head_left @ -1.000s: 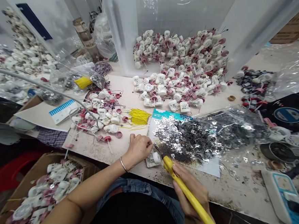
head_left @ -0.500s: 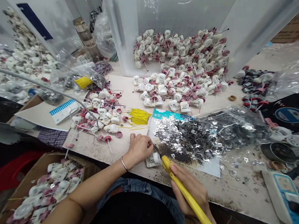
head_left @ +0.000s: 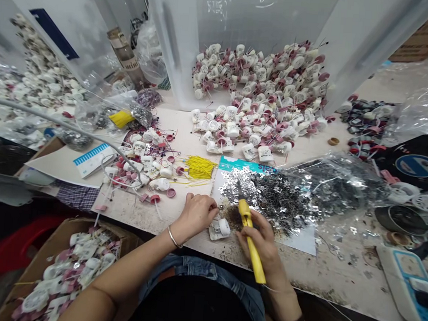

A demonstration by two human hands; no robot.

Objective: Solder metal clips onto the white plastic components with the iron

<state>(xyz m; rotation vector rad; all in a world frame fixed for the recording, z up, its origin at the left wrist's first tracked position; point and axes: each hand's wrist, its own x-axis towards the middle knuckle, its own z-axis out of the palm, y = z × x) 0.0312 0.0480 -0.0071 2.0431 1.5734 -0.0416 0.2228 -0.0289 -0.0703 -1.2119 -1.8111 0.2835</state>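
Observation:
My left hand (head_left: 198, 214) rests on the table's front edge with its fingers curled together. Its fingertips meet the back edge of a small white plastic housing (head_left: 220, 228); what they pinch is hidden. Wrapped round a yellow corded tool (head_left: 251, 239), apparently an electric screwdriver, is my right hand (head_left: 267, 242). The tool's dark tip points away from me, over a heap of small silver metal plates (head_left: 236, 179). Right beside that heap lies a heap of tiny dark metal pieces (head_left: 288, 200), too small to make out singly.
Yellow wires (head_left: 200, 168) lie bundled left of the heaps. White and pink plastic assemblies (head_left: 253, 119) spill from a translucent bin (head_left: 172, 45). A cardboard box (head_left: 129, 240) of similar parts stands low at left. A plastic bag (head_left: 351, 185) and power strip (head_left: 405, 286) are at right.
My right hand has drawn the tool's tip away from the white housing and my left fingertips, up over the silver plates. My left hand and the housing have hardly moved.

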